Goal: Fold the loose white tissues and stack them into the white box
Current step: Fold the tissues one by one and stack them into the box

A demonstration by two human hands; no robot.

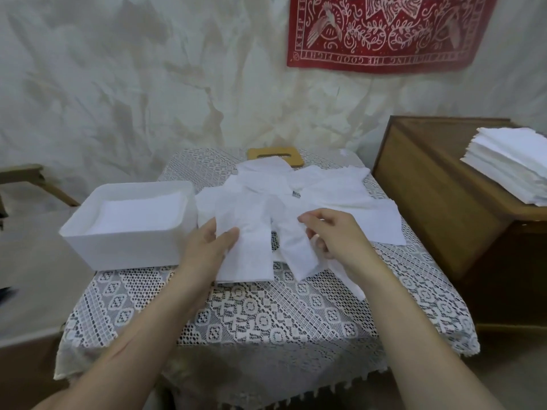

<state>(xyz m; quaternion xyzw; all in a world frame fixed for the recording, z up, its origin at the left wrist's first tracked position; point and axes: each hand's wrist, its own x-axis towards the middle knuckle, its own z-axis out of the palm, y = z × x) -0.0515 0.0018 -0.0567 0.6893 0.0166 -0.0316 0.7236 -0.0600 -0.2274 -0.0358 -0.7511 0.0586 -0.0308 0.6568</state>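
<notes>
A pile of loose white tissues [313,187] lies spread over the middle of the lace-covered table [266,321]. To its left stands the white box [118,247], with folded tissues [136,214] stacked inside. My left hand [207,250] holds the left edge of a folded tissue [251,255] near the table's middle, thumb on top. My right hand [331,235] pinches a narrower tissue strip [296,253] beside it, fingers curled around the paper. Both tissues rest partly on the pile.
A wooden cabinet [429,202] stands at the right with a tall stack of white tissues [512,167] on top. A yellow wooden lid with a slot [278,153] lies behind the pile. A red wall hanging [384,31] is above.
</notes>
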